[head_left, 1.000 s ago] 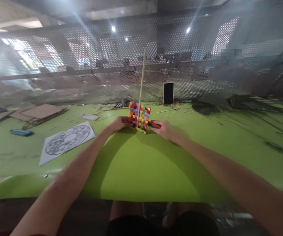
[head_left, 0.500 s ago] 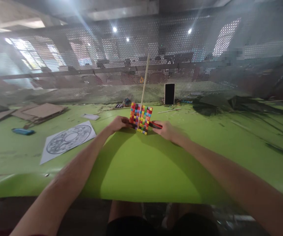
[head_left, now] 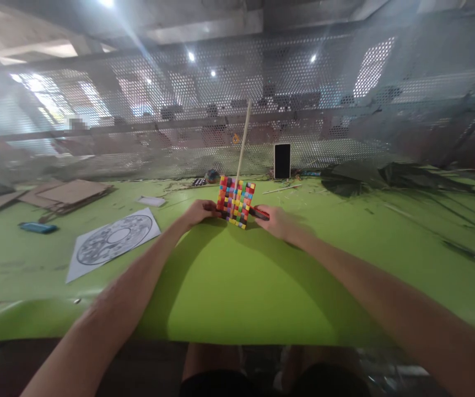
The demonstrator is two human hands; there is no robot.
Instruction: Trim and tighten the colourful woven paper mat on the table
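A small square woven from multicoloured strips (head_left: 237,201) stands tilted on the table in front of me. Its checks are red, yellow, blue, green and other colours. A thin pale stick (head_left: 244,138) rises from it, leaning slightly right at the top. My left hand (head_left: 198,213) is closed at the square's left edge, where a dark piece also shows by the fingertips. On the other side, my right hand (head_left: 276,221) is closed on a narrow red-and-black piece (head_left: 261,213) that reaches the square's right edge. What lies behind the square is hidden.
On the left lie a sheet with a printed ring pattern (head_left: 115,240), a blue tool (head_left: 38,227) and cardboard pieces (head_left: 72,191). A dark-screened tablet-like panel (head_left: 282,161) stands at the back. Dark leaves (head_left: 353,176) and long stems lie right. Behind runs a perforated screen (head_left: 158,121).
The whole view has shifted slightly, so things sit a little lower in the picture. Both hands keep their hold, and the woven square and stick stay in nearly the same position.
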